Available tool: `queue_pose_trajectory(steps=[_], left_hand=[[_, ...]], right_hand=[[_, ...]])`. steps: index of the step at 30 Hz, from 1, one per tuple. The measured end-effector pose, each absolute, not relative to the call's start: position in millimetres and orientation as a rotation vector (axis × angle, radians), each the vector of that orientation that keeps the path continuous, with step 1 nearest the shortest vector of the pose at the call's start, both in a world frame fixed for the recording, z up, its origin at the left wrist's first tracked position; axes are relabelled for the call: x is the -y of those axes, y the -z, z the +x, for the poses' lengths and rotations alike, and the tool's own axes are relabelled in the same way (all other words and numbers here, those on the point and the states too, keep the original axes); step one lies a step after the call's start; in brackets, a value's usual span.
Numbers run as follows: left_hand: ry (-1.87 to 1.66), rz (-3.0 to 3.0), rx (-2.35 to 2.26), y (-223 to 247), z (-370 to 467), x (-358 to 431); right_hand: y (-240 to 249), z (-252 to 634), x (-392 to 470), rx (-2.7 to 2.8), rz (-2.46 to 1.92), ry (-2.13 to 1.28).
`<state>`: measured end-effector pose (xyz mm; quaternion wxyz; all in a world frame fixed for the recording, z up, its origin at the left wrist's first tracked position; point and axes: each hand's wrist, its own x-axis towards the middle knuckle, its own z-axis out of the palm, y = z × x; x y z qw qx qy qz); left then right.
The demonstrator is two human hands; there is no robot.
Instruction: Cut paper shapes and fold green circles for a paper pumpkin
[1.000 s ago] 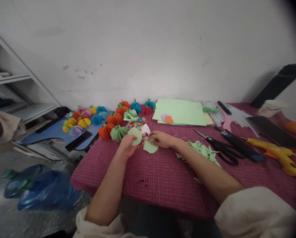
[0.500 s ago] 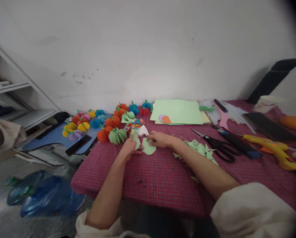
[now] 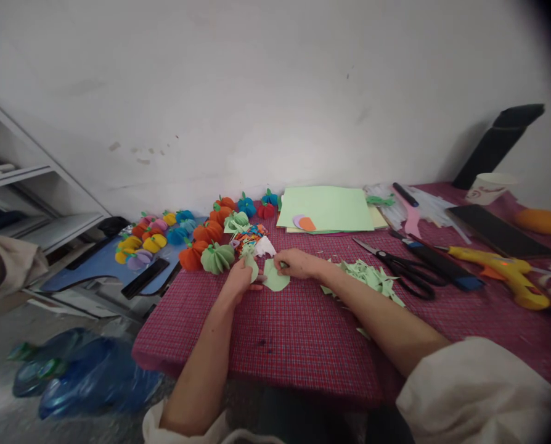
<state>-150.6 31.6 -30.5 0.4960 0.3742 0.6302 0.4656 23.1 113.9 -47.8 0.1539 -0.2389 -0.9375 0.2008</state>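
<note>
My left hand point(image 3: 238, 277) is closed on a small stack of pale green paper cutouts point(image 3: 252, 269), its thumb on top. Just to its right, my right hand point(image 3: 299, 263) pinches the edge of a rounded pale green paper cutout point(image 3: 276, 279) with curled fingers. That cutout lies low over the checked cloth, and whether it touches it I cannot tell. A finished pale green paper pumpkin point(image 3: 217, 258) stands left of my left hand. Behind the hands are a heap of small coloured paper bits point(image 3: 251, 234) and some white scraps point(image 3: 265, 246).
Orange paper pumpkins point(image 3: 208, 232) stand at the back left, with smaller ones on a blue side table point(image 3: 81, 269). Pale green sheets point(image 3: 326, 206) lie by the wall. On the right are green offcuts point(image 3: 368, 277), black scissors point(image 3: 407, 268), a yellow glue gun point(image 3: 497, 268) and a paper cup point(image 3: 488, 189).
The view has shifted slightly. Both hands keep nearly the same place and hold on the green cutouts, with the right fingers moving a little at the paper's edge.
</note>
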Motion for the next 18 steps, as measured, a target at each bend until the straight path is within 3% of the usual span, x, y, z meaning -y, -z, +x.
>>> queue_pose_trajectory(steps=[10,18], left_hand=[[-1.174,0.875,-1.483,35.3,-151.5,-32.9],[-1.193,0.894,-1.347,19.2,-149.7,-27.7]], right_hand=[[50.9,32.6,-123.0,2.451,-0.792,-0.774],[11.7,44.9,-119.9,2.189,-0.625,-1.14]])
